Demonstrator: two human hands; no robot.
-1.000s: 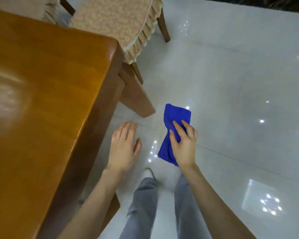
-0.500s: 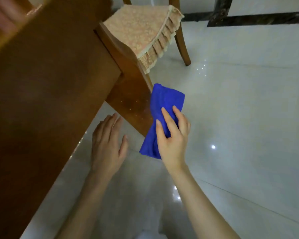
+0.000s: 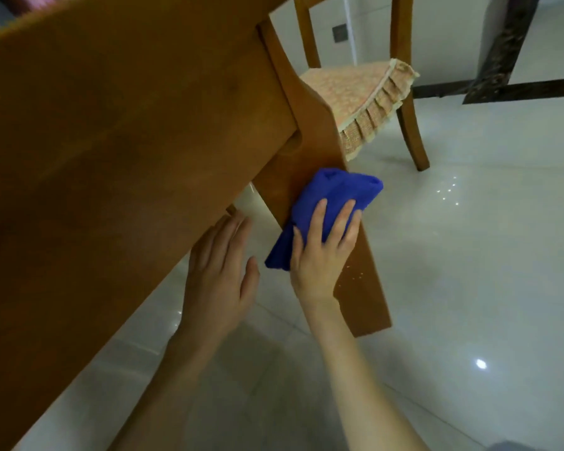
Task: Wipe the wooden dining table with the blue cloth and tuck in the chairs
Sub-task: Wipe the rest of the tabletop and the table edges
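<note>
The wooden dining table (image 3: pixel 118 151) fills the left of the view, seen from low at its side; its slanted leg (image 3: pixel 362 288) runs down to the floor. The blue cloth (image 3: pixel 336 193) lies bunched against that leg. My right hand (image 3: pixel 323 249) presses the cloth onto the leg with straight fingers, the thumb at the cloth's left edge. My left hand (image 3: pixel 219 271) hovers beside the table's lower edge, fingers straight, holding nothing. A wooden chair (image 3: pixel 407 122) with a beige frilled cushion (image 3: pixel 358 92) stands behind the leg, its seat partly hidden by the table.
Glossy white floor tiles (image 3: pixel 469 255) spread to the right and below. A dark stone band (image 3: pixel 502 43) runs along the floor and up a wall at the top right. A grey trouser leg (image 3: pixel 534 445) shows at the bottom right corner.
The camera has dropped lower and closer to the table's side. My right hand has carried the cloth up and forward onto the table leg. My left hand moved up towards the table edge.
</note>
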